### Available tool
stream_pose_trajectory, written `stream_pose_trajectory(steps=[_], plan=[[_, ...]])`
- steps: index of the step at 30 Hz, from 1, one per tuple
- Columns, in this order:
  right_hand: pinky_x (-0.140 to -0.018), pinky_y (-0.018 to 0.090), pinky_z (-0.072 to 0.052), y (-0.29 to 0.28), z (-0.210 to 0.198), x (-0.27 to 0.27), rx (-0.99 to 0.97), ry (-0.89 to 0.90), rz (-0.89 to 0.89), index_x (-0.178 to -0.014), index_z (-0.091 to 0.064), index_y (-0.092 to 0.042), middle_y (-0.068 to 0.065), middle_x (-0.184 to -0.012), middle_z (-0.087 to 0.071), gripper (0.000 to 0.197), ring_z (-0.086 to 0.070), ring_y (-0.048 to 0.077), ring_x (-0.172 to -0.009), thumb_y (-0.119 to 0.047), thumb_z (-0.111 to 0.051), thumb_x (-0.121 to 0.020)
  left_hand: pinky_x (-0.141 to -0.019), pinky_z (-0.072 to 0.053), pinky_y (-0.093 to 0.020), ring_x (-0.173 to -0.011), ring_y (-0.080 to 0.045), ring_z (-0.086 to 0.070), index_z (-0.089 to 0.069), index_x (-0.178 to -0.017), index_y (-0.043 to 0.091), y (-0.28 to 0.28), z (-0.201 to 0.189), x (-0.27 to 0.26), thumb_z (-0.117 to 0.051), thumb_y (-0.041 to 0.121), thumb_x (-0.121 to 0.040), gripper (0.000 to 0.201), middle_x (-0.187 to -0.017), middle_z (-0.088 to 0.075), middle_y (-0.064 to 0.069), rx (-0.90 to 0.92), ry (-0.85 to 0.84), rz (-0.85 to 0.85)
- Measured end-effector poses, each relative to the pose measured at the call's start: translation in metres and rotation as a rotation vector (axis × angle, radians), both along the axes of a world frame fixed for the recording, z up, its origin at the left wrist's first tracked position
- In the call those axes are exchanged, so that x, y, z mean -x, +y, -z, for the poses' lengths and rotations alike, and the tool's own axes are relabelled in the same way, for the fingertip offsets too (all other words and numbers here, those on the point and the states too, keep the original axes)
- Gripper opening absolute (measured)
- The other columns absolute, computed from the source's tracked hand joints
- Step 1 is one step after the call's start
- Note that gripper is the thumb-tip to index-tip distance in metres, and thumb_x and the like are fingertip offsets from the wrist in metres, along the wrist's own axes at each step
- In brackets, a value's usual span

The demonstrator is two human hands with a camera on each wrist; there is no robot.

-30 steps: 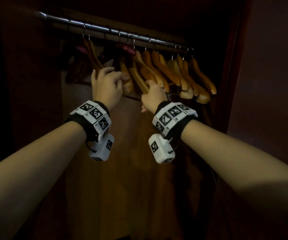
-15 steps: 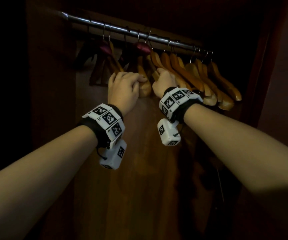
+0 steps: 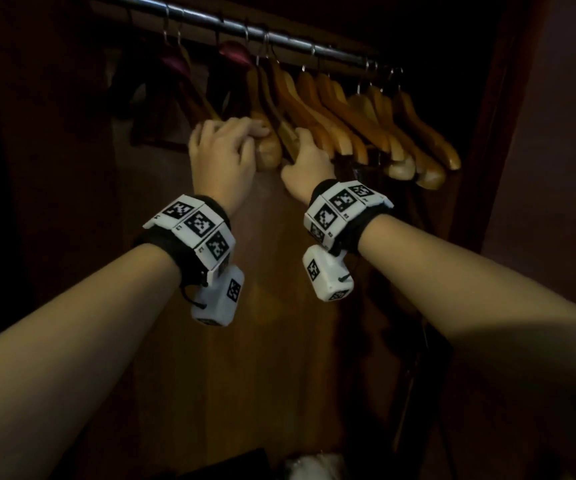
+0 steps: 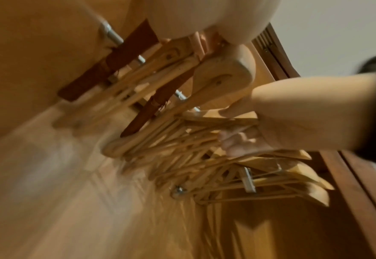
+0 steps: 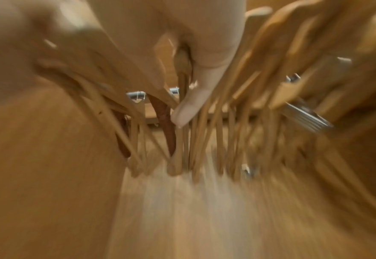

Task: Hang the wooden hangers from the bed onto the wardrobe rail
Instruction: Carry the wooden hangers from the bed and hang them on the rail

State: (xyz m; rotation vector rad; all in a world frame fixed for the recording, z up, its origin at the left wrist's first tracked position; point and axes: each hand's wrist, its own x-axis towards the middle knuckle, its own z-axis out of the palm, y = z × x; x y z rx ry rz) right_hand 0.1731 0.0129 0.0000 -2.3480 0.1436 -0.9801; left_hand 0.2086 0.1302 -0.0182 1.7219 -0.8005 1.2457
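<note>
Up close, the left hand (image 3: 222, 157) has its fingers (image 3: 252, 128) curled over the rounded shoulder end of a smooth, pale wooden hanger (image 3: 267, 147). Beside it the right hand (image 3: 305, 164) wraps the sloping arm of the neighbouring hanger (image 3: 288, 135), thumb stretched along the wood. Both hangers hang by wire hooks from the round metal wardrobe rail (image 3: 290, 38), left of the packed row of curved wooden hangers (image 3: 383, 129). Both forearms reach upward, wrists banded with patterned white blocks, against the wardrobe's brown grained back panel (image 3: 272, 341).
</note>
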Motion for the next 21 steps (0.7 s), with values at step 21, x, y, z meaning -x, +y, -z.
stream_pose_trajectory(steps=[21], plan=[[-0.058,0.035,-0.058,-0.159,0.105,0.319,-0.133,0.003,0.099,-0.101,-0.062,-0.017,0.001,-0.061,-0.063,0.013,-0.063,0.019,-0.051,-0.021,-0.053,-0.092,-0.078,-0.050,-0.036,-0.088,-0.023,-0.061,-0.052,-0.123,0.016,-0.218,0.165,0.194,-0.049,0.004,-0.089,0.036,-0.106,-0.062,-0.006,-0.151,0.448,0.597]])
